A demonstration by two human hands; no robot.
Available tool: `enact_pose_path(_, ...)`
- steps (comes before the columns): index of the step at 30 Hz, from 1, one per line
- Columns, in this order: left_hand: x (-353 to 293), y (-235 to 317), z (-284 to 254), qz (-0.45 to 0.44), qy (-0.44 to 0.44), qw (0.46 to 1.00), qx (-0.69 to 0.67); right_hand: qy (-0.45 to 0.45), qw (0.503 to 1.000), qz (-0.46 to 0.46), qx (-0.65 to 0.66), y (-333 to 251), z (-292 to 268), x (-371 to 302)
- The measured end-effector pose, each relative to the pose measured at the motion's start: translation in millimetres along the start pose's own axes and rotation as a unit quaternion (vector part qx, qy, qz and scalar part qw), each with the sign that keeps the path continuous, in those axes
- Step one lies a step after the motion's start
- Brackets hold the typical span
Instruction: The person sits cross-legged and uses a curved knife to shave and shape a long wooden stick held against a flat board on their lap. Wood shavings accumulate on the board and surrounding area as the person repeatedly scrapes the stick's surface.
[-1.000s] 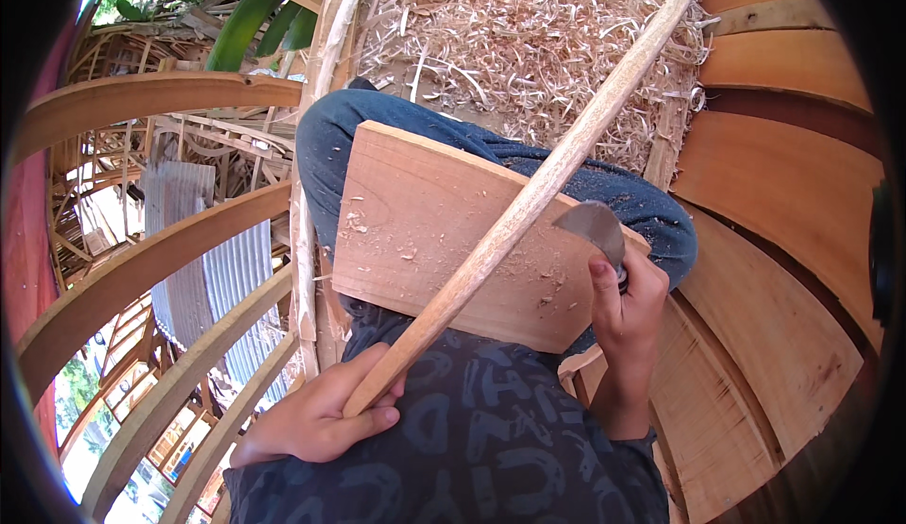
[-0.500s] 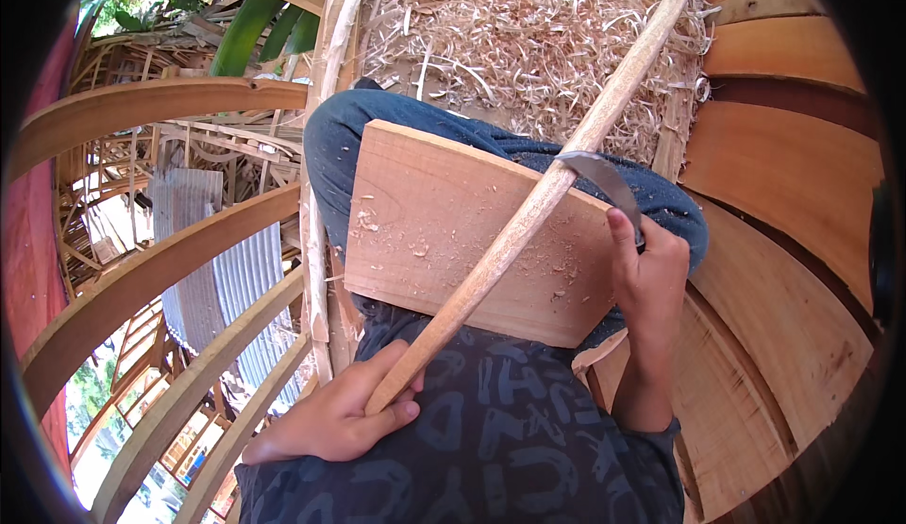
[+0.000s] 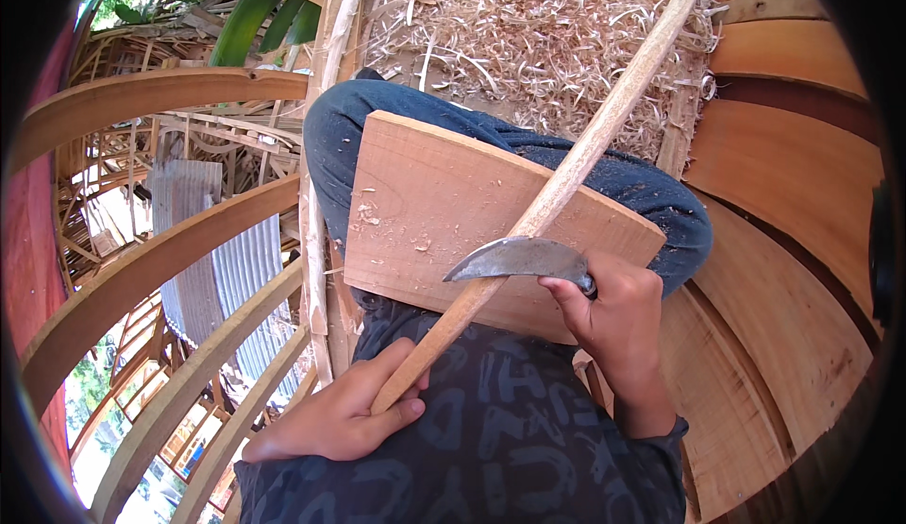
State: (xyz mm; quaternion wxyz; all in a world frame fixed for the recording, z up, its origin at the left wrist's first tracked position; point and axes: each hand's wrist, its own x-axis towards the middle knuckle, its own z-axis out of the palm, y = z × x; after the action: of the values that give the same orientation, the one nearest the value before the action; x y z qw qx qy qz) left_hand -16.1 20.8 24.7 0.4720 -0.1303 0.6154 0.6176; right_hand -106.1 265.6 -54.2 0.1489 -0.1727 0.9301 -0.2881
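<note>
Fingers of the left hand point(image 3: 351, 417) clasp a stick point(image 3: 566, 179) and the right hand point(image 3: 618, 305) grips a curved knife point(image 3: 519, 259) across it, shaving apparently partway: smoother below, rougher above.

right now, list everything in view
wooden board: one, light brown, centre
wooden stick: one, pale tan, across board
curved knife: one, grey, across stick
wood shavings: many, pale, top centre
wooden slats: several, brown, left
corrugated sheeting: count unclear, grey, left
wooden planks: several, brown, right
leaves: several, green, upper left
jeans: one pair, blue, under board
shirt: one, dark, bottom
left hand: one, bare, gripping stick
right hand: one, bare, gripping knife
</note>
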Motion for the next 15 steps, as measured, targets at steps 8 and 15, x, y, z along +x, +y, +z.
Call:
enact_pose_path(8, 0.0, -7.6, 4.5, 0.028, 0.0, 1.0, -0.001, 0.054, 0.998, -0.008, -0.013, 11.0, 5.7, -2.4)
enact_pose_path(15, -0.4, -10.2, 7.5, 0.032, 0.004, 0.999, -0.014, 0.081, 0.996, 0.0, -0.045, 21.6, 6.4, -4.0)
